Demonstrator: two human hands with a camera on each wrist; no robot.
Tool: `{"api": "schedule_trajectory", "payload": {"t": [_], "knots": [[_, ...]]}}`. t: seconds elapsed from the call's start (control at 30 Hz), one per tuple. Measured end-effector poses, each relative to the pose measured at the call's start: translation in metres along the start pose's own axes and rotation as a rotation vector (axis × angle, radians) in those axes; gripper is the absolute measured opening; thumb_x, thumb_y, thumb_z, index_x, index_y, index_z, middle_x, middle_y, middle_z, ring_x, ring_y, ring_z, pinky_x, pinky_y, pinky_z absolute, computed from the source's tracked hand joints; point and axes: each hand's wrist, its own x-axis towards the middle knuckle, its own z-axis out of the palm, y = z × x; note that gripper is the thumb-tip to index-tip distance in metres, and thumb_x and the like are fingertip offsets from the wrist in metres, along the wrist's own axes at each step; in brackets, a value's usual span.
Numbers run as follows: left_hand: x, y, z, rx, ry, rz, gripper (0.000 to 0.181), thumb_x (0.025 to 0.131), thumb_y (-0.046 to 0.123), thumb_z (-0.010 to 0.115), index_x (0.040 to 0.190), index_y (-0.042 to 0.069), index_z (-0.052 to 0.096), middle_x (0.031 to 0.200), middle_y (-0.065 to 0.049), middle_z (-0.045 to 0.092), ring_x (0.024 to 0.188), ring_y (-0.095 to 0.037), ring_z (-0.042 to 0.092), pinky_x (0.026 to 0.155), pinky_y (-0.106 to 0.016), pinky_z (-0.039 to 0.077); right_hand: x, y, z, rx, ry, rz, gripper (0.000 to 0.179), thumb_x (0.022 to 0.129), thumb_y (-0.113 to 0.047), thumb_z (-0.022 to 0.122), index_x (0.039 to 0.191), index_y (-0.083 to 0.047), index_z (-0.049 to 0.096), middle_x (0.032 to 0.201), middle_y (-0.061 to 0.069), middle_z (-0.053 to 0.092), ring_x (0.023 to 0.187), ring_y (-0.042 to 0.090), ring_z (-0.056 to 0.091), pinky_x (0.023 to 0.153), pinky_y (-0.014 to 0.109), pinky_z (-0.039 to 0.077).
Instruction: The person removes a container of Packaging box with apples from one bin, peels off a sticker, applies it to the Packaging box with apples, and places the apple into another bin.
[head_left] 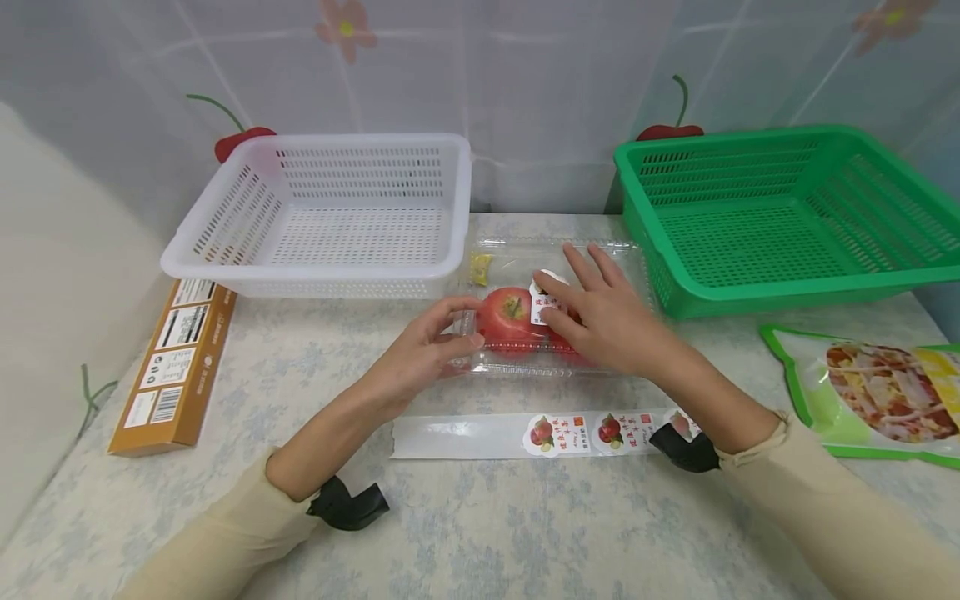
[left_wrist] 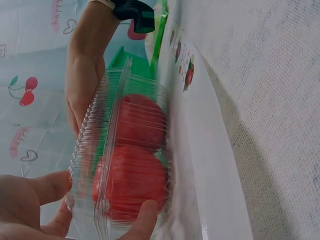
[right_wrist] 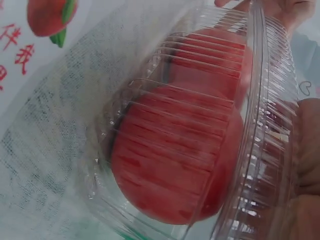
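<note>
"Holding what?"
"Clear plastic clamshell box (head_left: 513,265) on pale floral cloth (head_left: 487,525); my left hand (head_left: 427,343) gripped one end, my right hand (head_left: 609,318), fingers spread, touched its white apple-printed label (head_left: 541,299). Light outward smoothing seemed best."

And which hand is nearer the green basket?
Right. The right hand rests on the clear container, front-left of the green basket; the left hand holds the container's left end, farther away.
</note>
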Motion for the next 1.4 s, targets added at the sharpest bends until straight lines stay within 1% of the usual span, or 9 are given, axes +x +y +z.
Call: {"api": "schedule_trajectory", "payload": {"t": [0.13,0.23,0.47,0.63,0.77,1.0,1.1,1.27,1.4], "knots": [[-0.001,0.000,0.000,0.000,-0.002,-0.003,0.045,0.098,0.010,0.060,0.140,0.016,0.047,0.152,-0.005,0.033,0.126,-0.029,0.049,0.098,-0.047,0.047,0.001,-0.002,0.005,-0.098,0.002,0.005,0.060,0.101,-0.040,0.046,0.153,-0.012,0.037,0.160,0.023,0.015,0.148,0.041,-0.001,0.116,0.056,0.002],[-0.001,0.000,0.000,-0.002,-0.003,-0.002,0.045,0.098,0.009,0.060,0.140,0.016,0.047,0.152,-0.004,0.033,0.127,-0.028,0.049,0.097,-0.046,0.048,0.001,-0.002,0.009,-0.097,0.082,0.010,0.058,0.100,-0.038,0.047,0.149,-0.008,0.044,0.158,0.023,0.022,0.147,0.041,0.008,0.118,0.052,0.006],[-0.001,0.000,0.000,0.001,0.001,0.001,0.044,0.098,0.009,0.061,0.139,0.016,0.047,0.150,-0.005,0.035,0.126,-0.028,0.049,0.097,-0.046,0.048,-0.004,-0.002,0.015,-0.051,0.366,-0.001,0.037,0.095,-0.022,0.053,0.117,0.000,0.072,0.140,0.023,0.051,0.129,0.044,0.047,0.102,0.058,0.039],[-0.001,-0.001,0.000,0.005,0.004,-0.003,0.044,0.097,0.010,0.061,0.139,0.017,0.047,0.151,-0.005,0.035,0.125,-0.028,0.049,0.096,-0.046,0.048,-0.005,-0.001,0.018,-0.102,0.501,-0.091,0.030,0.091,-0.018,0.056,0.091,0.002,0.079,0.117,0.025,0.066,0.111,0.042,0.061,0.086,0.059,0.050],[0.000,-0.001,0.000,0.006,-0.001,0.000,0.045,0.097,0.010,0.061,0.140,0.018,0.047,0.151,-0.005,0.035,0.125,-0.028,0.049,0.097,-0.047,0.048,-0.006,-0.001,0.017,-0.102,0.513,-0.097,0.028,0.090,-0.018,0.058,0.087,0.002,0.078,0.111,0.024,0.068,0.108,0.039,0.063,0.082,0.058,0.052],[0.000,-0.001,0.000,0.010,-0.003,0.008,0.045,0.097,0.010,0.061,0.140,0.018,0.047,0.150,-0.004,0.037,0.124,-0.028,0.051,0.097,-0.048,0.048,-0.009,-0.003,0.014,-0.155,0.309,-0.010,0.043,0.098,-0.034,0.054,0.133,-0.012,0.064,0.143,0.020,0.049,0.127,0.041,0.045,0.092,0.061,0.045],[-0.001,-0.001,0.000,0.003,0.000,0.004,0.044,0.097,0.010,0.061,0.139,0.018,0.048,0.149,-0.005,0.039,0.122,-0.029,0.052,0.097,-0.048,0.048,-0.008,-0.003,0.016,-0.154,0.355,-0.032,0.039,0.097,-0.034,0.053,0.121,-0.011,0.072,0.138,0.019,0.055,0.124,0.039,0.048,0.087,0.059,0.049],[-0.001,-0.003,0.000,0.005,0.003,-0.007,0.044,0.097,0.010,0.062,0.139,0.018,0.048,0.149,-0.004,0.039,0.122,-0.028,0.052,0.096,-0.047,0.048,-0.009,-0.001,0.019,-0.095,0.487,-0.099,0.031,0.092,-0.027,0.057,0.093,-0.006,0.080,0.113,0.016,0.070,0.109,0.034,0.062,0.078,0.054,0.054],[0.000,-0.002,0.000,0.020,0.005,-0.004,0.044,0.097,0.012,0.062,0.139,0.019,0.048,0.148,-0.004,0.040,0.122,-0.028,0.052,0.096,-0.047,0.048,-0.009,0.000,0.018,-0.045,0.484,-0.087,0.025,0.090,-0.022,0.062,0.089,-0.004,0.079,0.110,0.016,0.070,0.107,0.034,0.063,0.080,0.055,0.053]]}}
